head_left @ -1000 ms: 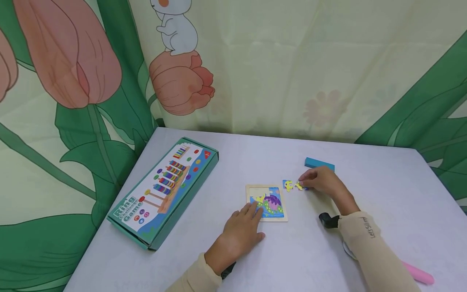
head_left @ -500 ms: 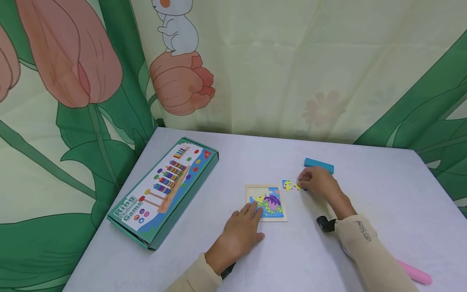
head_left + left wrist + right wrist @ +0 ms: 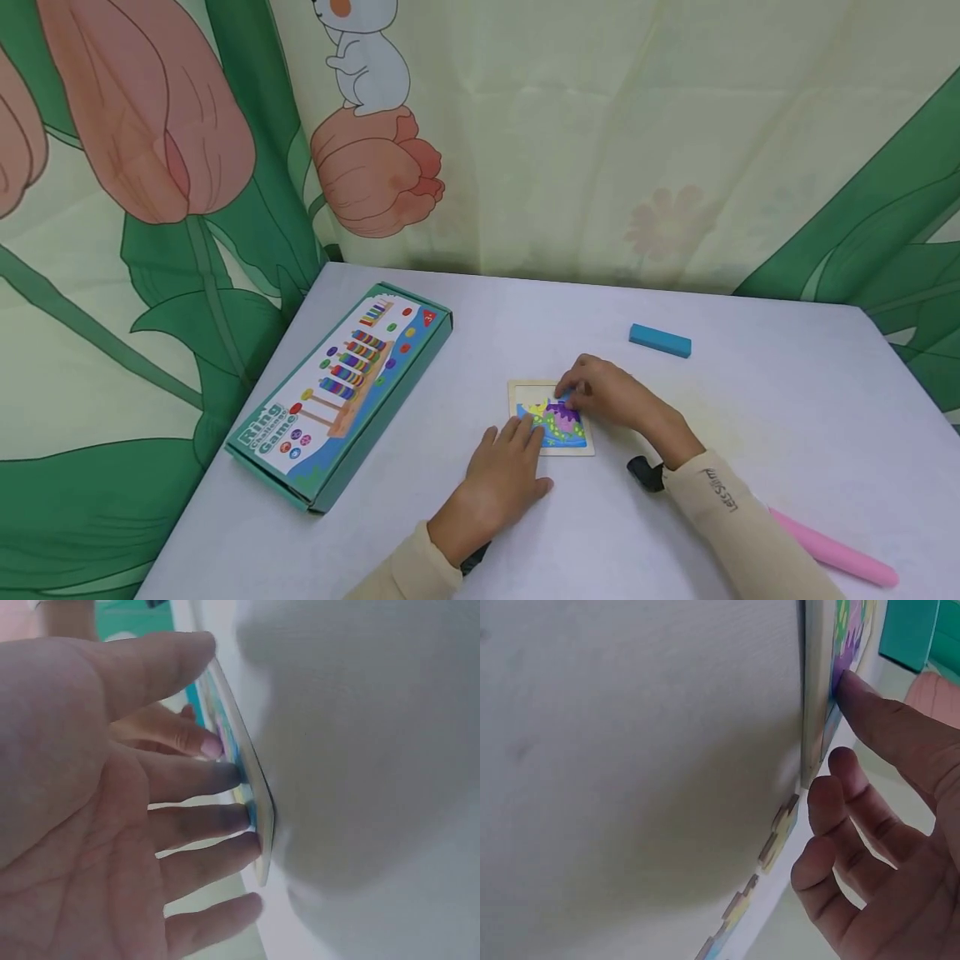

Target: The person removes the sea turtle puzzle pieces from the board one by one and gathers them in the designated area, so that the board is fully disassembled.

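A small puzzle in a wooden frame [image 3: 525,387] lies on the white table, with a bare strip at its upper left and a purple, yellow and green picture below. My left hand [image 3: 501,477] rests its straight fingertips on the puzzle's lower left part, as the left wrist view also shows. At the upper right, my right hand [image 3: 617,398] pinches a blue puzzle piece [image 3: 565,397] between thumb and forefinger, against the picture. Its thumb [image 3: 859,697] touches the purple area, while the other fingers hang curled. Loose puzzle pieces [image 3: 780,832] lie beside the frame, hidden in the head view.
A green Ring Challenge Game box [image 3: 341,396] lies to the left. Behind the right hand is a blue block [image 3: 660,340]. A pink stick-like object [image 3: 836,550] lies partly under the right forearm. A printed curtain [image 3: 540,150] hangs behind the table.
My right hand has moved left from the loose puzzle pieces to the puzzle's upper right part. The left hand stays on the frame, and the blue block is now fully uncovered.
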The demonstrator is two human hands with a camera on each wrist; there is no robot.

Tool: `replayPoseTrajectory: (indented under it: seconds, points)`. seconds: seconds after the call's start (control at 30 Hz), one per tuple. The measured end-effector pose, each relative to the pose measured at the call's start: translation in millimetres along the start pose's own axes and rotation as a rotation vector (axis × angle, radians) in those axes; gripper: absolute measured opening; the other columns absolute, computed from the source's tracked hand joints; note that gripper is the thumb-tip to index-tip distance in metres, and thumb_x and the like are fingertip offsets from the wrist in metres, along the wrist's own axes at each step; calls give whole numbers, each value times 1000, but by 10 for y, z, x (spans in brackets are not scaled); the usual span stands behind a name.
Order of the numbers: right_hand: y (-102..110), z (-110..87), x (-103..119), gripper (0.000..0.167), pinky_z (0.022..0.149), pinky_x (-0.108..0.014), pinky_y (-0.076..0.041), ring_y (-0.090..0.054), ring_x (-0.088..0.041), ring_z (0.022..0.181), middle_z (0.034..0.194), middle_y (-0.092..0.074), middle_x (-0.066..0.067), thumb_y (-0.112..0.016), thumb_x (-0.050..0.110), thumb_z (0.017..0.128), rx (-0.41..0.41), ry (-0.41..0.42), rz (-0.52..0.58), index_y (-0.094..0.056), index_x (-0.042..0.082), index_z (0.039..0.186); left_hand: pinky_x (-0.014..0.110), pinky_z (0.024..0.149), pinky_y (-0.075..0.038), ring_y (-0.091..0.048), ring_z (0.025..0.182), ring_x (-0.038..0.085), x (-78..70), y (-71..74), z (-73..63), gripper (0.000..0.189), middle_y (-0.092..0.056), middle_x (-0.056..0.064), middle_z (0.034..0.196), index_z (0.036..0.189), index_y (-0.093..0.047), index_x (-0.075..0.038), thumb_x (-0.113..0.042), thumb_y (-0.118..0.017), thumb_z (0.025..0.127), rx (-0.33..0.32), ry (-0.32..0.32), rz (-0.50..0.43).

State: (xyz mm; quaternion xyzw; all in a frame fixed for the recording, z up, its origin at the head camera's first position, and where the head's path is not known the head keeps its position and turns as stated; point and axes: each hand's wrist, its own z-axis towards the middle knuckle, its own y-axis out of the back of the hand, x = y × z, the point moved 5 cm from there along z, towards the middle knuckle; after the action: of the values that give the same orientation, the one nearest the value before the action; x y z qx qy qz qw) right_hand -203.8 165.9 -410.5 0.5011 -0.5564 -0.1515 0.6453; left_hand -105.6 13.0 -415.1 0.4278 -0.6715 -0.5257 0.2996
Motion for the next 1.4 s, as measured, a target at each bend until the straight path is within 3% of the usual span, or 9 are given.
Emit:
replayPoseTrajectory:
  seconds: [0.2,0.4,0.63,0.8,0.9,1.03,1.13,1.27,1.4]
  points:
    - [1,22,21,17,90,-44,-52,-58,-23,96,103,-61,-4,-76,-1,90,14,17,-17,-79,14,97,41,120,-28,-29,152,24,-80,-61,23,82,-36,7,163,157,-40,-9,-61,-60,97,3,-15,42]
    - [-2,20,-2,17,97,-50,-48,-54,-29,108,109,-62,-3,-76,2,91,23,22,-51,-76,17,98,38,118,-32,-29,152,22,-123,-74,21,79,-36,5,163,158,-39,-11,-59,-59,98,-34,-57,60]
    - [1,31,-9,19,92,-46,-51,-57,-26,101,106,-62,-4,-76,0,90,20,48,-36,-71,12,104,37,117,-33,-31,151,22,-109,-36,0,76,-36,5,162,158,-39,-12,-56,-60,99,-46,-69,48]
    - [1,20,-59,29,90,-42,-55,-63,-23,95,109,-67,-9,-77,1,90,-15,-62,66,-68,2,117,39,117,-34,-31,151,22,-102,-38,-1,77,-36,5,163,158,-39,-13,-56,-60,99,-40,-61,48]
    - [32,-13,-89,23,89,-44,-56,-66,-25,94,108,-71,-8,-76,2,91,-50,-106,115,-72,2,114,43,116,-35,-31,151,22,-97,-44,0,77,-36,4,163,158,-39,-13,-56,-62,98,-42,-51,38]
    - [110,-69,-158,14,87,-44,-57,-65,-25,97,104,-73,-5,-74,6,94,-93,-101,150,-78,9,107,50,114,-37,-32,150,21,-95,-47,3,76,-36,3,162,157,-40,-14,-55,-63,98,-46,-39,24]
    - [185,-122,-258,14,80,-39,-58,-66,-23,92,105,-73,-5,-73,9,96,-80,-136,216,-79,10,109,52,113,-37,-32,150,21,-97,-46,6,76,-36,2,162,157,-40,-15,-55,-63,98,-46,-33,21]
    - [354,-234,-425,22,74,-37,-61,-69,-23,88,113,-71,-16,-70,11,99,-44,-238,313,-74,3,119,54,113,-36,-31,150,21,-97,-53,9,75,-35,3,163,157,-40,-14,-53,-64,98,-38,-30,10]
    - [562,-345,-638,29,72,-35,-61,-69,-24,88,118,-69,-21,-68,11,100,-21,-308,327,-70,-3,126,54,113,-35,-30,151,21,-95,-67,10,74,-34,3,163,158,-39,-14,-52,-63,99,-38,-32,4]
